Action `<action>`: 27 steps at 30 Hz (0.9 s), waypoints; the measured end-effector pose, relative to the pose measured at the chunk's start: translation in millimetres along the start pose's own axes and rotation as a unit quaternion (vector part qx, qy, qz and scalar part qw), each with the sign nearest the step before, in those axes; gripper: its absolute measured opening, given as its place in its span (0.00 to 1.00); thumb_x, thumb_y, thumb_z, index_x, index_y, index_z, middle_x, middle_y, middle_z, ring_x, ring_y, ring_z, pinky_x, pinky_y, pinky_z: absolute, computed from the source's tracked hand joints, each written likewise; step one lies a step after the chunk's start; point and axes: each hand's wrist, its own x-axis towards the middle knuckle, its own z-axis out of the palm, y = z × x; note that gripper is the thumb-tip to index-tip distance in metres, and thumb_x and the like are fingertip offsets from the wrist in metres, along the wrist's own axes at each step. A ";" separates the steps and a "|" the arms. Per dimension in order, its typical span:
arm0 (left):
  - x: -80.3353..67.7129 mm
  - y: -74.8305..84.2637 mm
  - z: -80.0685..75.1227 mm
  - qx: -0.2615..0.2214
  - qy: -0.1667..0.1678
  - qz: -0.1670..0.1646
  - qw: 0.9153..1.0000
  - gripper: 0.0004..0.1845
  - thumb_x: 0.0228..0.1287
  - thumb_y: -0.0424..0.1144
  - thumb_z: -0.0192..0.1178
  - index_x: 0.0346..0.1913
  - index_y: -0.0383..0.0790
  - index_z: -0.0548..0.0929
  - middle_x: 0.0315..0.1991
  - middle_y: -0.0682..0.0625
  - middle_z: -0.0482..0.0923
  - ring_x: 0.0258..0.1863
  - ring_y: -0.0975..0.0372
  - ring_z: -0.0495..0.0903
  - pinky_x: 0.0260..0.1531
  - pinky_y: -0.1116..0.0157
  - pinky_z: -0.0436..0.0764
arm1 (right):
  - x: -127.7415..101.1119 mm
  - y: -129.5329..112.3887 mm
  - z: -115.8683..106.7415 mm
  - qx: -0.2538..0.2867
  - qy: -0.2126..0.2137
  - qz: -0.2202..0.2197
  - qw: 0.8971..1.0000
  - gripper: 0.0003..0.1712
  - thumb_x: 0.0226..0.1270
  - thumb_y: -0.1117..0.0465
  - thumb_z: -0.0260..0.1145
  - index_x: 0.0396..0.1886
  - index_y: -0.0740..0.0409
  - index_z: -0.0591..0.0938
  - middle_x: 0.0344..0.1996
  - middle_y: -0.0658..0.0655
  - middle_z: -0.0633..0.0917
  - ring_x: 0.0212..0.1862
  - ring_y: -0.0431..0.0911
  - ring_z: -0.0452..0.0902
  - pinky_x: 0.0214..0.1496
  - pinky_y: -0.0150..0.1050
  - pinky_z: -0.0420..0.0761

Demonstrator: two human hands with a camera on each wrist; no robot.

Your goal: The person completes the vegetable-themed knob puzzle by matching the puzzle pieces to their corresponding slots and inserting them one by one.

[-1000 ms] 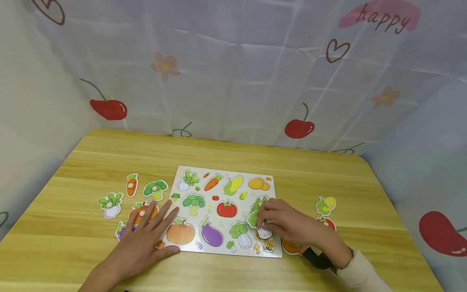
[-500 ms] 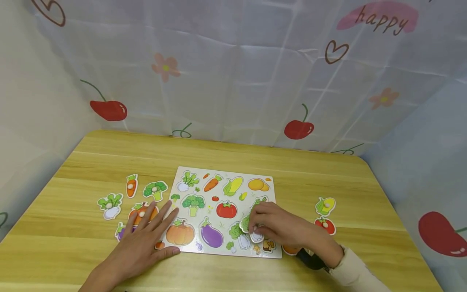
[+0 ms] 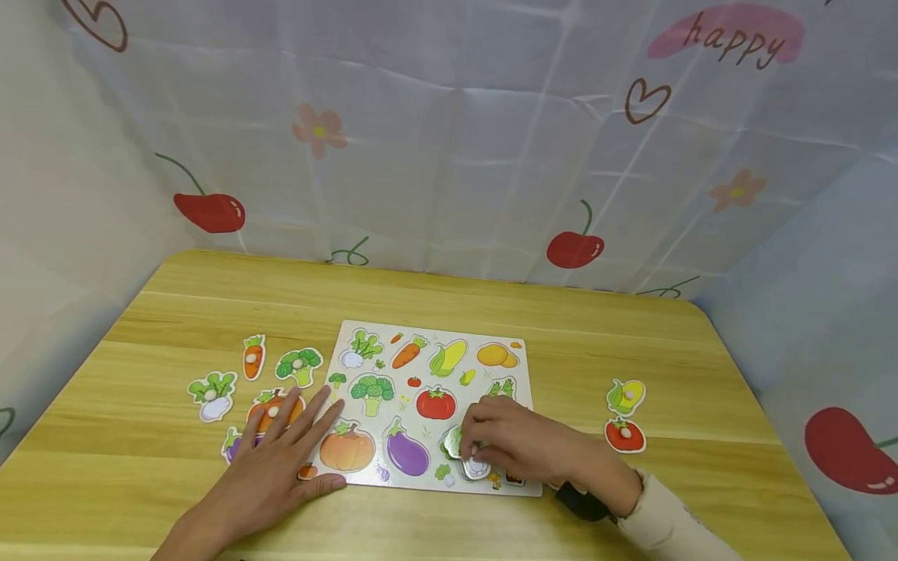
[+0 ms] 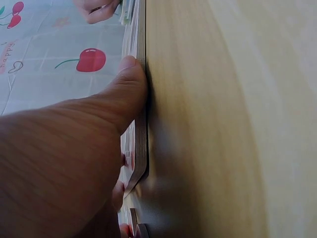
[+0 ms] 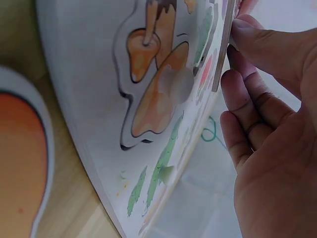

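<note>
In the head view my left hand (image 3: 273, 467) lies with fingers spread over the left edge of the vegetable puzzle board (image 3: 414, 481). Its fingers reach across a pumpkin piece (image 3: 272, 409) and an eggplant piece (image 3: 234, 444). The left wrist view has the thumb (image 4: 130, 82) against the board's edge. My right hand (image 3: 522, 436) pinches a bok choy piece (image 3: 475, 469) over the bok choy picture at the board's front right, covering part of it. In the right wrist view, the held piece (image 5: 225, 49) is edge-on, and whether it is seated I cannot tell.
A mushroom piece (image 5: 158, 99) and an asparagus piece (image 5: 166, 161) with knobs sit on the board. Left of it lie carrot (image 3: 254, 357), broccoli (image 3: 298, 366) and radish (image 3: 212, 396) pieces. Corn (image 3: 626, 396) and tomato (image 3: 625, 435) pieces lie at right, an orange piece (image 5: 20, 163) nearby.
My right hand has carried the bok choy piece leftward and slightly nearer, from the board's right side to the bok choy picture. The left hand stays where it was.
</note>
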 end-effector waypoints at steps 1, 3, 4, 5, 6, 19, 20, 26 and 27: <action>-0.1 0.0 0.2 0.001 0.001 0.002 1.000 0.46 0.62 0.68 0.59 0.79 0.54 0.60 0.81 0.51 0.51 0.80 0.45 0.42 0.73 0.38 0.39 | 0.2 -0.1 0.6 -0.005 -0.001 -0.001 1.000 0.05 0.69 0.59 0.69 0.41 0.43 0.83 0.42 0.39 0.80 0.49 0.35 0.72 0.56 0.34 0.73; -0.3 -0.1 0.5 0.002 0.003 0.004 1.000 0.46 0.62 0.68 0.59 0.79 0.54 0.60 0.81 0.51 0.51 0.81 0.45 0.42 0.73 0.38 0.39 | 0.4 -0.3 1.9 -0.015 -0.003 -0.002 1.000 0.05 0.68 0.58 0.69 0.41 0.43 0.83 0.41 0.38 0.80 0.48 0.34 0.72 0.55 0.33 0.73; -0.3 -0.1 0.6 0.002 0.004 0.004 1.000 0.45 0.62 0.68 0.59 0.79 0.54 0.60 0.81 0.51 0.51 0.81 0.45 0.42 0.73 0.38 0.39 | 0.5 -0.3 2.5 -0.019 -0.003 -0.002 1.000 0.05 0.68 0.58 0.69 0.40 0.43 0.83 0.41 0.38 0.80 0.48 0.34 0.72 0.55 0.34 0.73; -0.4 -0.1 0.7 0.002 0.005 0.005 1.000 0.45 0.62 0.68 0.59 0.79 0.54 0.60 0.81 0.51 0.51 0.81 0.45 0.42 0.73 0.38 0.39 | 0.6 -0.4 3.1 -0.023 -0.003 -0.002 1.000 0.05 0.68 0.58 0.69 0.40 0.43 0.83 0.41 0.38 0.80 0.48 0.34 0.72 0.55 0.34 0.73; -0.4 -0.2 0.8 0.002 0.005 0.005 1.000 0.45 0.62 0.68 0.59 0.79 0.54 0.60 0.81 0.51 0.51 0.81 0.45 0.42 0.73 0.38 0.39 | 0.7 -0.4 3.8 -0.027 -0.003 -0.002 1.000 0.05 0.68 0.58 0.69 0.40 0.43 0.83 0.40 0.38 0.80 0.48 0.34 0.72 0.55 0.34 0.73; -0.8 -0.6 1.9 0.007 0.006 0.003 1.000 0.46 0.62 0.68 0.59 0.78 0.54 0.60 0.81 0.52 0.51 0.81 0.45 0.43 0.73 0.38 0.40 | 4.9 -4.7 8.5 -0.050 0.002 -0.003 0.999 0.04 0.68 0.57 0.69 0.39 0.41 0.83 0.39 0.37 0.80 0.46 0.35 0.71 0.51 0.32 0.70; -0.8 -0.6 2.0 0.007 0.006 0.004 1.000 0.46 0.62 0.68 0.59 0.78 0.54 0.60 0.81 0.51 0.51 0.81 0.45 0.43 0.73 0.38 0.40 | 5.2 -5.0 8.9 -0.053 0.002 -0.002 0.999 0.05 0.68 0.57 0.69 0.39 0.41 0.83 0.39 0.37 0.80 0.46 0.35 0.71 0.50 0.32 0.69; -0.9 -1.1 2.4 0.008 0.010 0.007 1.000 0.45 0.62 0.68 0.60 0.78 0.54 0.60 0.81 0.51 0.51 0.81 0.45 0.43 0.73 0.38 0.40 | 6.5 -6.7 10.8 -0.066 -0.001 0.009 0.998 0.05 0.68 0.57 0.69 0.39 0.41 0.83 0.39 0.37 0.80 0.47 0.35 0.72 0.49 0.32 0.68; -0.8 -1.1 2.5 0.008 0.010 0.007 1.000 0.45 0.62 0.68 0.60 0.78 0.54 0.60 0.81 0.51 0.51 0.81 0.45 0.43 0.73 0.38 0.40 | 6.7 -7.0 10.9 -0.069 0.000 0.008 0.998 0.05 0.68 0.57 0.69 0.39 0.41 0.83 0.39 0.37 0.80 0.47 0.35 0.72 0.49 0.32 0.68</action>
